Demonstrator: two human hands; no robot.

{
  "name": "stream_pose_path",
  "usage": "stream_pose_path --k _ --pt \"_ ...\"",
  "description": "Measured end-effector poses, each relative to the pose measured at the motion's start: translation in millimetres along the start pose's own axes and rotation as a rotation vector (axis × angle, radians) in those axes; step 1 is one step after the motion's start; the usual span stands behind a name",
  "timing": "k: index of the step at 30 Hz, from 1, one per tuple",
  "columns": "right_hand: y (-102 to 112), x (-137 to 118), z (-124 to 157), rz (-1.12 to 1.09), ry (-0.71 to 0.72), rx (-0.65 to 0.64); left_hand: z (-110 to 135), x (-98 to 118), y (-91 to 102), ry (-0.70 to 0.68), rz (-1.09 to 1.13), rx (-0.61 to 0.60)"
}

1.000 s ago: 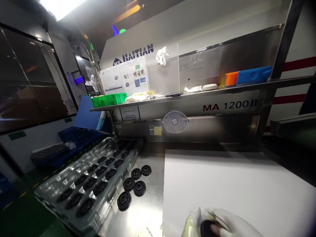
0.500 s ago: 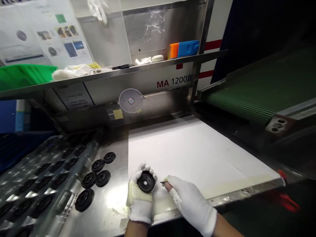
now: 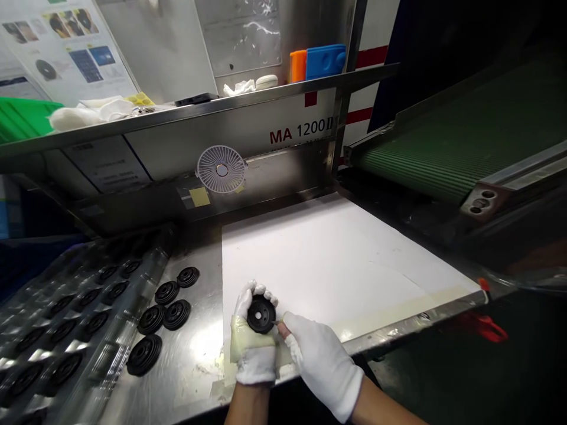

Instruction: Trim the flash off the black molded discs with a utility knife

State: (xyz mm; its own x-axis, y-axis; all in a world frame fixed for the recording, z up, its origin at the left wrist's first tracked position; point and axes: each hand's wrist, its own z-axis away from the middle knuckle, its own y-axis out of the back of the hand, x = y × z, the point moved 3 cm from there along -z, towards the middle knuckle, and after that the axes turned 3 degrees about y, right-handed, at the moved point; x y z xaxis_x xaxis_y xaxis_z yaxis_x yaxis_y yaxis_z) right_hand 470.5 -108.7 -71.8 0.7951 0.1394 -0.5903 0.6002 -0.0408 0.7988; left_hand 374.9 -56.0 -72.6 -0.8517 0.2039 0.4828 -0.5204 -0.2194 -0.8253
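While the left hand [image 3: 252,348] curls its gloved fingers tightly around a black moulded rubber disc [image 3: 261,314] at lower centre of the frame, the right hand [image 3: 321,360] pinches a small blade [image 3: 279,322] just at the disc's rim; further discs [image 3: 166,292] lie to the lower left on the steel bench [image 3: 195,348], beside a white sheet [image 3: 328,254].

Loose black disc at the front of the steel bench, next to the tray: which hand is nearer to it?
Left. The left hand is to the right of the loose black disc, not touching it, and holds another black disc. The right hand is farther right, beyond the left hand.
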Motion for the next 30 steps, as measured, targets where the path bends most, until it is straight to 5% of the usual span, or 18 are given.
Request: stream_pose_path --k 3,8,15,30 --pt "-2 -1 0 0.006 -0.018 0.017 3 1 -0.2 -0.053 -0.065 0.021" --pt "4 3 -4 0.013 -0.007 0.019 9 3 2.6 0.175 -0.161 0.001" --pt "9 3 -5 0.078 0.012 0.081 -4 1 6.1 0.243 0.03 0.02" --pt "-2 -10 -1 0.079 -0.015 0.08 -5 6 8.7 -0.022 -0.014 0.056"
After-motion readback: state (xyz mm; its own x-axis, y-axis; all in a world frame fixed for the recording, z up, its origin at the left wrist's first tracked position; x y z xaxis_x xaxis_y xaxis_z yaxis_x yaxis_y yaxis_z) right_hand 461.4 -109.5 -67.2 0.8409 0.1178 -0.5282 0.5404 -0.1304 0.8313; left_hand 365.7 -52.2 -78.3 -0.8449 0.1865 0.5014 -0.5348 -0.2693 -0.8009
